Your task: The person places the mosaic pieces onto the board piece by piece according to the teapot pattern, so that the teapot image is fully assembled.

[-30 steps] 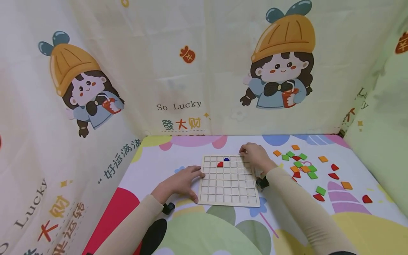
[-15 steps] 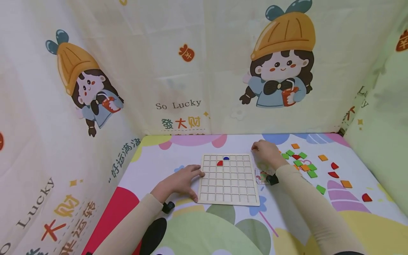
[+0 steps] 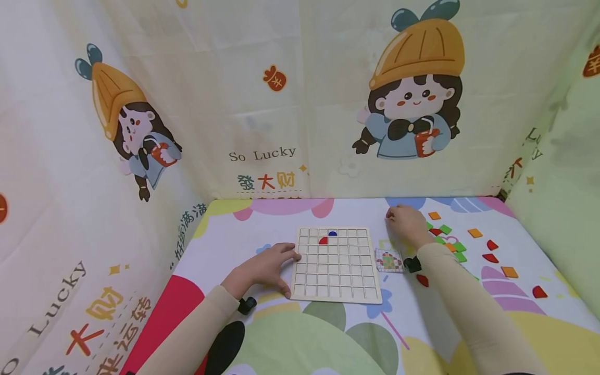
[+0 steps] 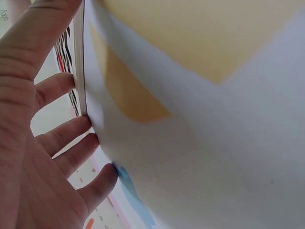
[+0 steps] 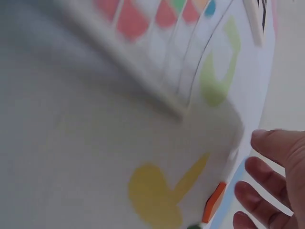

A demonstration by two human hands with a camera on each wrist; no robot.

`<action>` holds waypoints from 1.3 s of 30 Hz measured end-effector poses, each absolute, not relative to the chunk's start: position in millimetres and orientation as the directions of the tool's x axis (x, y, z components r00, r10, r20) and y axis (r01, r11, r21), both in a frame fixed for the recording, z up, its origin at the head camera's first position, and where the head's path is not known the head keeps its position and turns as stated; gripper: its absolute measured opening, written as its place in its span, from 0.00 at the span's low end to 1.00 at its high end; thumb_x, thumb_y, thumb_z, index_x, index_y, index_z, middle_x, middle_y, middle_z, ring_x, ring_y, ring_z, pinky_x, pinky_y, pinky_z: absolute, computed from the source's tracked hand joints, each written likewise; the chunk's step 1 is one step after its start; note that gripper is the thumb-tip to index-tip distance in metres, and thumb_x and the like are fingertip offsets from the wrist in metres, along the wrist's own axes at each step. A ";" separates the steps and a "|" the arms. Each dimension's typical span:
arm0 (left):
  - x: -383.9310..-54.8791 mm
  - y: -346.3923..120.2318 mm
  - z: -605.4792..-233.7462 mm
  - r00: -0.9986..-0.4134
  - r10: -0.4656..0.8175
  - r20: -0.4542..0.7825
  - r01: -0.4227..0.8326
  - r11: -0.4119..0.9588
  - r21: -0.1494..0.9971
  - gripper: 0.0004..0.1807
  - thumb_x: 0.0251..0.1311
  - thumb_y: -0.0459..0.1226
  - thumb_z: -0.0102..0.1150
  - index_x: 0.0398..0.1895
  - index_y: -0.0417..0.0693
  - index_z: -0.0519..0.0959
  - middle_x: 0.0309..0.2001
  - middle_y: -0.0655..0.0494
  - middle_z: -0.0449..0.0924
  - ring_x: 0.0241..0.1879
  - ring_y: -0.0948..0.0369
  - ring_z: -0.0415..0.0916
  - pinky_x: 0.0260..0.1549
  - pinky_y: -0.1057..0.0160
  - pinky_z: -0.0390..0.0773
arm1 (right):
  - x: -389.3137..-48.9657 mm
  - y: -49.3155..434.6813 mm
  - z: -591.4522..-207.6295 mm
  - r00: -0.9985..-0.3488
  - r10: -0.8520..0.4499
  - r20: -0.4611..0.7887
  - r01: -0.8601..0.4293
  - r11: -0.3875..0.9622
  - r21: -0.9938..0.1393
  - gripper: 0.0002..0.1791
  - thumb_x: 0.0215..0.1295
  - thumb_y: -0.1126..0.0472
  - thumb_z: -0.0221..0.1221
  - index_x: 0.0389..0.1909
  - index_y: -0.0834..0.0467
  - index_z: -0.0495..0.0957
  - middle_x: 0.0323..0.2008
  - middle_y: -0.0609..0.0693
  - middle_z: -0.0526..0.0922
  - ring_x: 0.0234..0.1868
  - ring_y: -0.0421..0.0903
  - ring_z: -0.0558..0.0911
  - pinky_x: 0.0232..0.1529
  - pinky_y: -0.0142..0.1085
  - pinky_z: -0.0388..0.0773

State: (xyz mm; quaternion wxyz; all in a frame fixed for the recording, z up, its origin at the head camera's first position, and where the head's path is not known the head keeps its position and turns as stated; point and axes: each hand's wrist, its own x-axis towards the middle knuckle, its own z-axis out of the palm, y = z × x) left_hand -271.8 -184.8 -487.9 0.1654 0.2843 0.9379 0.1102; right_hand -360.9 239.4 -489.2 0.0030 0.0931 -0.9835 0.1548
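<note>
A pale wooden grid board (image 3: 335, 273) lies flat on the table. In its upper cells sit a red quarter-round piece (image 3: 323, 240) and a blue half-round piece (image 3: 333, 234). My left hand (image 3: 263, 266) rests at the board's left side, fingers spread; the left wrist view shows fingertips against the board's edge (image 4: 80, 62). Off the board's upper right corner hovers my right hand (image 3: 408, 225), its fingers loosely bent. In the right wrist view thumb and fingers stand apart with nothing between them, near an orange square tile (image 5: 214, 202).
A small clear-edged pattern card (image 3: 389, 261) lies between board and right wrist. Green, orange and red pieces (image 3: 459, 247) are scattered to the right, some hidden by the right hand and sleeve. A printed cloth (image 3: 328, 130) hangs behind the table.
My right hand has moved from above the board's upper right corner rightward toward the loose pieces, uncovering the pattern card. My left hand stays at the board's edge.
</note>
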 end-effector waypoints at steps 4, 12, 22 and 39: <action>-271.9 -185.7 -487.5 -0.776 0.586 -0.235 0.516 0.803 0.298 0.55 0.35 0.66 0.81 0.71 0.61 0.73 0.80 0.48 0.57 0.78 0.47 0.58 0.71 0.47 0.69 | -362.0 251.1 -491.5 -0.991 -0.131 0.017 -0.130 0.952 -0.277 0.16 0.74 0.57 0.57 0.52 0.64 0.83 0.53 0.66 0.79 0.51 0.65 0.77 0.53 0.59 0.77; -272.3 -186.7 -488.9 -0.775 0.592 -0.223 0.525 0.798 0.295 0.55 0.35 0.66 0.81 0.71 0.61 0.72 0.80 0.48 0.58 0.78 0.47 0.57 0.71 0.47 0.69 | -354.4 270.2 -487.2 -0.994 -0.106 -0.020 -0.098 0.966 -0.239 0.19 0.69 0.57 0.59 0.53 0.66 0.80 0.49 0.67 0.78 0.44 0.64 0.79 0.42 0.57 0.79; -271.7 -186.7 -486.0 -0.773 0.595 -0.220 0.528 0.795 0.299 0.54 0.36 0.65 0.82 0.70 0.60 0.73 0.79 0.47 0.58 0.77 0.46 0.59 0.71 0.47 0.69 | -351.0 281.9 -482.4 -0.994 -0.093 -0.058 -0.077 0.967 -0.242 0.20 0.67 0.58 0.64 0.54 0.66 0.79 0.47 0.66 0.84 0.46 0.64 0.82 0.52 0.64 0.72; -271.3 -186.7 -487.3 -0.774 0.592 -0.224 0.524 0.798 0.299 0.54 0.36 0.65 0.82 0.71 0.61 0.73 0.80 0.48 0.58 0.78 0.47 0.57 0.72 0.47 0.68 | -347.9 280.8 -482.6 -0.988 -0.062 -0.140 0.002 0.910 -0.415 0.20 0.68 0.59 0.64 0.53 0.69 0.78 0.49 0.68 0.82 0.46 0.62 0.78 0.54 0.57 0.77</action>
